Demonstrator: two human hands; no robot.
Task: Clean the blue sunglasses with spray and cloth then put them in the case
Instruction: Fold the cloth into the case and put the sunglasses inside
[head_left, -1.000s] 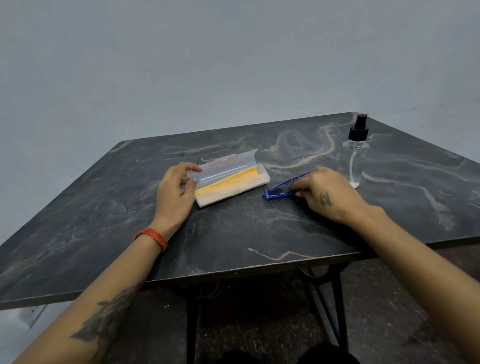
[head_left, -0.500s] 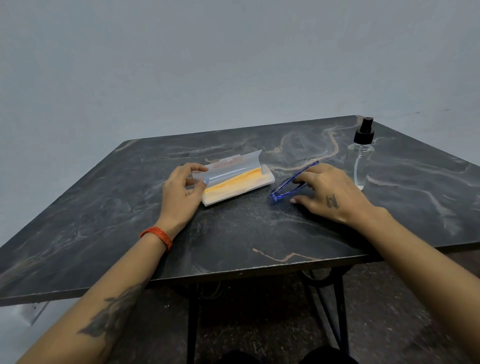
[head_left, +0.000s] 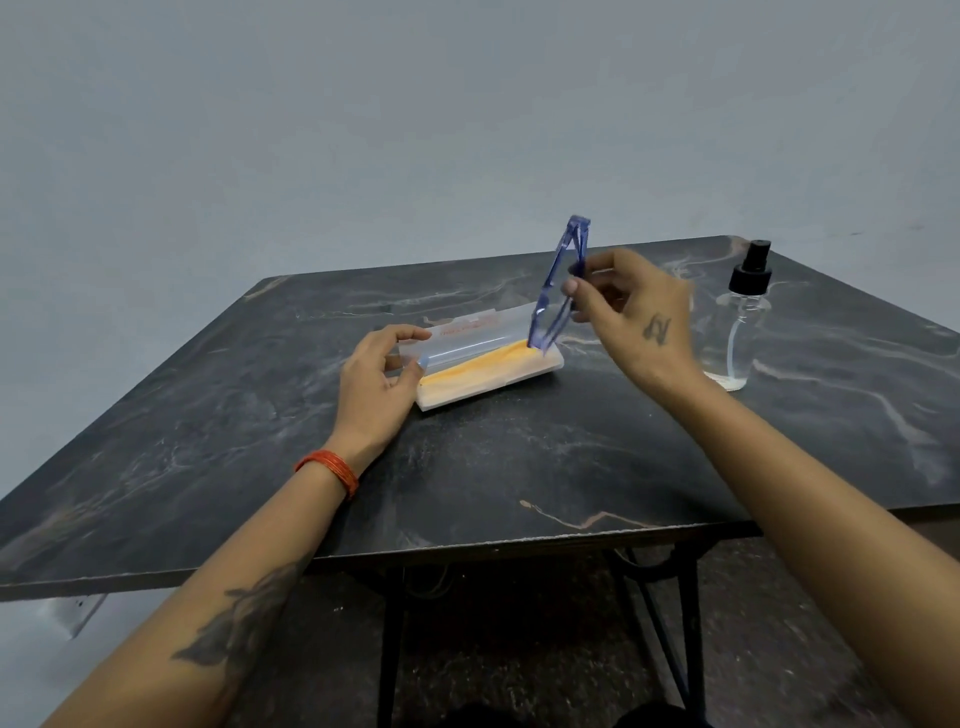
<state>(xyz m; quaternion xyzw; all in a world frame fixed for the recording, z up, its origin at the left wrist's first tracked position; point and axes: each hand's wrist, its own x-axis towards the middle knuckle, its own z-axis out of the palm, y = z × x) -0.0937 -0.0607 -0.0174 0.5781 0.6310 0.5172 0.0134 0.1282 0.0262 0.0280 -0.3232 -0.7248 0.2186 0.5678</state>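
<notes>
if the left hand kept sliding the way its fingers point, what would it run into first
The left hand already holds the near-left end of the open case, fingers pointing right along it. Going on, it would likely meet the orange cloth inside, then the low tip of the blue sunglasses, though depth is unclear.

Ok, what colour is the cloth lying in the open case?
Yellow-orange cloth, seen in the head view.

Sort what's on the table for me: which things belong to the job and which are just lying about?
Job:
blue sunglasses, pinched in right hand
case, open, steadied by left hand
orange cloth inside case
spray bottle

Lying about:
nothing besides the table
</notes>
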